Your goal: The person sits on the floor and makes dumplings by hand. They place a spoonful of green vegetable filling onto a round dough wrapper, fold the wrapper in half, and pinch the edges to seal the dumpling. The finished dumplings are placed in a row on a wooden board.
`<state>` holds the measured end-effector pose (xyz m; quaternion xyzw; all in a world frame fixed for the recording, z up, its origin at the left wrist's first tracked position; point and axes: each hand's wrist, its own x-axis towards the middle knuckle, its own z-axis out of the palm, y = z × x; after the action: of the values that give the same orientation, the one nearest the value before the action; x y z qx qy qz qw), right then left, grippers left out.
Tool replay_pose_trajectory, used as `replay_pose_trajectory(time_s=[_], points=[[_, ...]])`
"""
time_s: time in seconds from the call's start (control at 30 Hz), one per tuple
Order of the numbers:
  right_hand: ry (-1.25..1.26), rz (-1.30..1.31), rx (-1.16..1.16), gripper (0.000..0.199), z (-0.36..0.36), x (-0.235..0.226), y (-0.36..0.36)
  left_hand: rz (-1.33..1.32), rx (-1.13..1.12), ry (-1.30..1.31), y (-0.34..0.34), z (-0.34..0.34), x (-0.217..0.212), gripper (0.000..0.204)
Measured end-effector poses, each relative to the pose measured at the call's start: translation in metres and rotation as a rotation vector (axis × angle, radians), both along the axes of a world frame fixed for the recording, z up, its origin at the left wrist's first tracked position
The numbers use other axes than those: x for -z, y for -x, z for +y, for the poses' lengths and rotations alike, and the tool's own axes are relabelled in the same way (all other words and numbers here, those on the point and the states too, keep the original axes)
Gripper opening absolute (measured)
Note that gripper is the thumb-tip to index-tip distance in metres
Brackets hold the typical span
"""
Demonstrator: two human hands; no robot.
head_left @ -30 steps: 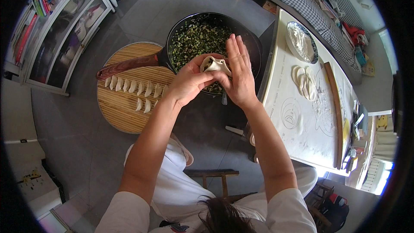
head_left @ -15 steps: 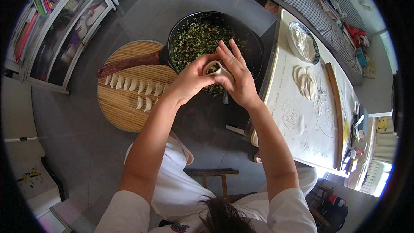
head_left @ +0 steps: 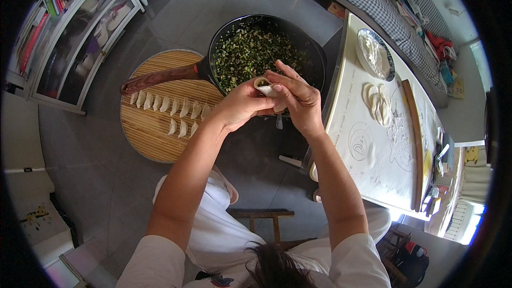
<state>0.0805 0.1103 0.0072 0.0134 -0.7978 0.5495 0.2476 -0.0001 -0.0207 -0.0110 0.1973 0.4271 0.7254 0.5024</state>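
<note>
above dark filling pan [head_left: 314,53], dumpling [head_left: 265,86] apparently between both hands' fingers [head_left: 282,81]

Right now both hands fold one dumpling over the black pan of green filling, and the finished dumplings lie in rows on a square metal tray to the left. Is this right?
Not quite. The head view shows the finished dumplings on a round bamboo board, not a square metal tray. The rest holds: left hand and right hand fold one dumpling over the black pan of green filling.
</note>
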Motion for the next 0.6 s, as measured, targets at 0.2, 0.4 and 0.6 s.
replay_pose_trajectory(time_s=[0.2,0.4,0.6], points=[[-0.312,0.029,-0.037,0.026,-0.003,-0.016,0.000,0.165,-0.083,0.079,-0.002,0.000,-0.005,0.026],[-0.353,-0.009,-0.083,0.029,0.004,-0.012,-0.001,0.207,-0.057,0.082,-0.002,0.001,-0.007,0.026],[-0.206,0.003,-0.012,0.024,-0.003,-0.009,0.002,0.185,-0.009,0.081,-0.003,-0.001,-0.007,0.023]])
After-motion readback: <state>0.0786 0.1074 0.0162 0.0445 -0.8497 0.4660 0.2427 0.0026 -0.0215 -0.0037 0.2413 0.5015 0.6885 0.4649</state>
